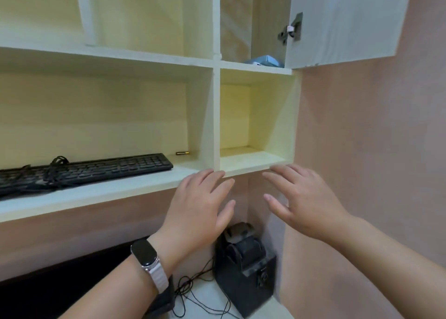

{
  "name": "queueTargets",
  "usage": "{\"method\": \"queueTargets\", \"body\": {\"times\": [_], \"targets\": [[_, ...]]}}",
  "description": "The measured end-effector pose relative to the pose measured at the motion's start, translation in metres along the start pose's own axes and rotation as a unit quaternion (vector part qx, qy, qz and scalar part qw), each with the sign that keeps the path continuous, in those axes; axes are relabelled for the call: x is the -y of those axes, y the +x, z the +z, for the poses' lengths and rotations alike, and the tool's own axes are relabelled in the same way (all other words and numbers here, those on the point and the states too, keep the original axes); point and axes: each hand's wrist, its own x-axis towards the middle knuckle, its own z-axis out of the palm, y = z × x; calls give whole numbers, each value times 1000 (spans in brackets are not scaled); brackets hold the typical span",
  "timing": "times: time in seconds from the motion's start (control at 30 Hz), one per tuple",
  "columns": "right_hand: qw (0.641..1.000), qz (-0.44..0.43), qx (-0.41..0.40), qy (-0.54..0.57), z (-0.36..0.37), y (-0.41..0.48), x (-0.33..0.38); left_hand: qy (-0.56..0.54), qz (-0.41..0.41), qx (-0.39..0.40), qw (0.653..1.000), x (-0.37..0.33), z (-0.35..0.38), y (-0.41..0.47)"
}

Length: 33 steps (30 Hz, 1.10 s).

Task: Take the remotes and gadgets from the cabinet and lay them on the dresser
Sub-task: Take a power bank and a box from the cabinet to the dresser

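A pale blue-grey object (265, 60) lay in the upper right compartment of the cabinet (216, 101). Only its near part showed past the edge of the open door (350, 22), so what it was could not be told. The black keyboard (96, 169) ran out of the frame at the left edge, and a bundled black cable (56, 164) lay on top of it. At the lower left a dark shape (48, 294) was too dim and too cut off to identify. The keyboard sat on the wide lower left shelf of the cabinet, with a small battery (182, 153) lying on its side just behind its right end, near the back corner. Below the cabinet, at the bottom centre, a black boxy device (246, 265) stood against the wall with thin wires (193, 292) trailing beside it. The left hand (200, 205), with a band (149, 260) on its wrist, and the right hand (296, 198) were raised side by side at the centre of the frame. Their fingers were straight and spread and they held nothing. Their fingertips were level with the front edge of the lower shelf, though whether they touched it could not be told.
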Motion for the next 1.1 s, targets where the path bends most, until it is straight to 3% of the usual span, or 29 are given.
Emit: {"method": "queueTargets", "body": {"times": [0.3, 0.63, 0.77, 0.9, 1.1], "targets": [[995, 2, -89, 45, 18, 106, -81, 40, 2, -69, 997, 14, 16, 122], [971, -95, -204, 77, -1, 222, -159, 182, 95, -79, 975, 24, -30, 262], [982, -69, -136, 112, -26, 267, -167, 152, 15, 15, 988, 20, -44, 313], [999, -37, -30, -16, -37, 311, -175, 180, -76, 222, 955, 20, -47, 357], [981, -53, 119, -146, -43, 339, -178, 156, -137, 270, 940, 23, -38, 379]]}}
